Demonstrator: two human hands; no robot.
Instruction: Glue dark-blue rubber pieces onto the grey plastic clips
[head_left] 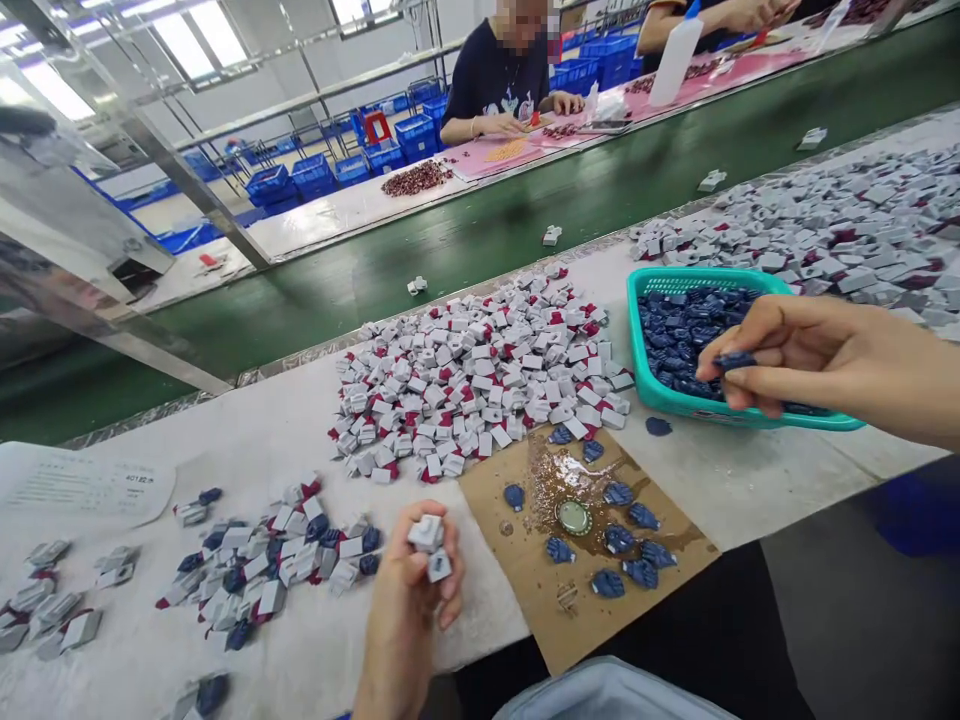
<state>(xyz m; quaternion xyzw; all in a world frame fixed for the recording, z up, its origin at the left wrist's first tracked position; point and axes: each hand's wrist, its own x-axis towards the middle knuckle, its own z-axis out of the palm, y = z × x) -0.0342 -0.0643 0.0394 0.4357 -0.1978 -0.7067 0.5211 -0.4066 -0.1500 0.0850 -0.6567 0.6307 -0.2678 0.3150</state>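
My left hand (412, 590) is closed around small light-grey plastic pieces (427, 535), held above the white table just left of a brown cardboard sheet (517, 585). Between the thumb and fingers of my right hand (810, 360) is a small dark-blue piece (735, 361). That hand is over a teal basket (639, 350) filled with similar dark-blue pieces (675, 330). On the cardboard, several blue pieces (619, 540) lie around a bottle cap (574, 516) in a wet brown patch. One loose blue piece (658, 426) rests beside the basket.
A large heap of grey and dark-red pieces (480, 370) lies behind the cardboard; a smaller mixed pile (277, 560) is at left, near a paper sheet (82, 485). Beyond runs a green conveyor belt (337, 320) carrying scattered grey pieces. Across it, a person (499, 80) works at a pink-covered table.
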